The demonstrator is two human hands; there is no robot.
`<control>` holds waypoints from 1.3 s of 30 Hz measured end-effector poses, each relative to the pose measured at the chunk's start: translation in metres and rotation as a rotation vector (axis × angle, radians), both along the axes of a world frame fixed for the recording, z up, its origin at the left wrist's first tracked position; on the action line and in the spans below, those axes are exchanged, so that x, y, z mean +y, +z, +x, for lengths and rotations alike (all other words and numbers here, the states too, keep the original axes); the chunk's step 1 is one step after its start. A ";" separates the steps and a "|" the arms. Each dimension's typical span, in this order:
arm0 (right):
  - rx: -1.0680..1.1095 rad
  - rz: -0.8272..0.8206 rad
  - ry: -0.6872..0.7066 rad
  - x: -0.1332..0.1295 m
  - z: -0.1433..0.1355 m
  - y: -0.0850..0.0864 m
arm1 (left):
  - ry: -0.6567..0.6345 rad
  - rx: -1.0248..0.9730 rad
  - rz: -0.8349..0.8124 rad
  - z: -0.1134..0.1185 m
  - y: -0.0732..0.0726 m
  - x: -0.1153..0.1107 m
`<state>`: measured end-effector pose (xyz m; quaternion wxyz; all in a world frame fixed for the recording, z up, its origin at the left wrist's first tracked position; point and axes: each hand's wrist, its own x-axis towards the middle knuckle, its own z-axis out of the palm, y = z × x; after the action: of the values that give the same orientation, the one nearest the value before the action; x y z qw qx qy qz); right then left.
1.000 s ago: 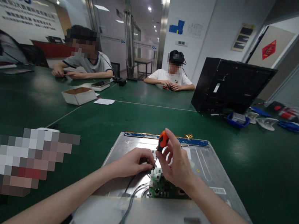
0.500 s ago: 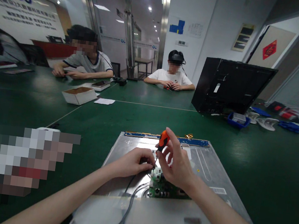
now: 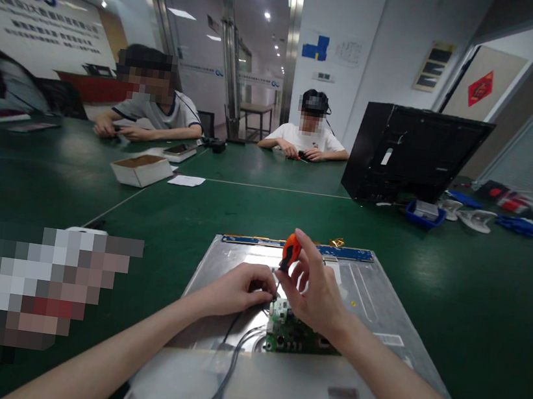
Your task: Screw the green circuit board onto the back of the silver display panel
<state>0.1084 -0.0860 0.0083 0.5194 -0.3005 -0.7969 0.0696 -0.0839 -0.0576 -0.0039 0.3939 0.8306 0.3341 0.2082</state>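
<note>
A screwdriver with an orange and black handle is held nearly upright in my right hand. Its thin shaft points down at the top left corner of a green circuit board. My left hand is closed beside the shaft's tip, thumb and fingers pinched together; what lies between them is hidden. Both hands are over a silver metal display panel lying flat, with a blue strip board along its far edge. Dark cables run from the circuit board toward me.
Left of the panel lies a blurred-out object. An open white box and paper are farther back. A black monitor casing stands at right by a blue tray. Two people sit across the green table; another is at far left.
The screwdriver handle has shifted and turned slightly in my right hand's fingers. My left hand and the panel stay put. The person opposite has moved their hands a little.
</note>
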 end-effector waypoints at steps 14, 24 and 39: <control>-0.007 -0.035 0.040 -0.003 0.001 0.000 | -0.005 -0.023 -0.031 0.001 0.002 0.000; -0.002 -0.016 -0.008 -0.001 0.000 -0.001 | -0.010 -0.029 -0.005 0.001 0.001 0.000; -0.006 -0.050 0.030 -0.002 0.001 0.000 | -0.008 -0.026 -0.015 0.001 0.002 -0.001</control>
<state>0.1092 -0.0884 0.0082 0.5084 -0.3014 -0.8008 0.0966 -0.0831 -0.0584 -0.0022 0.4052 0.8263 0.3270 0.2148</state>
